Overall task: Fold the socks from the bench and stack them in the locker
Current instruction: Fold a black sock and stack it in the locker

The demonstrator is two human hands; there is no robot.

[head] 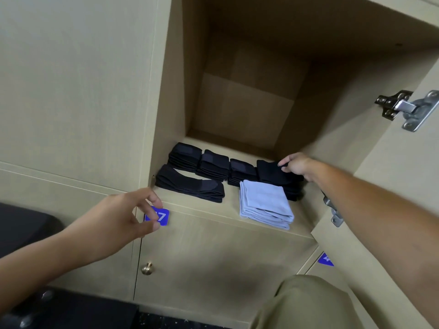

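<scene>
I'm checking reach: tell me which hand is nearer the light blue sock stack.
Right. The right hand pinches the black stack just behind the light blue sock stack; the left hand hovers outside the locker, farther off.

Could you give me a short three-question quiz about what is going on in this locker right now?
1. True or false: the right hand touches the black sock stack at the far right of the locker shelf.
2. What colour is the folded stack at the shelf's front right?
   A. red  B. light blue  C. green
3. Fill in: the left hand holds ____ and hovers in front of the blue number tag.

Key: 1 true; 2 B; 3 nothing.
</scene>
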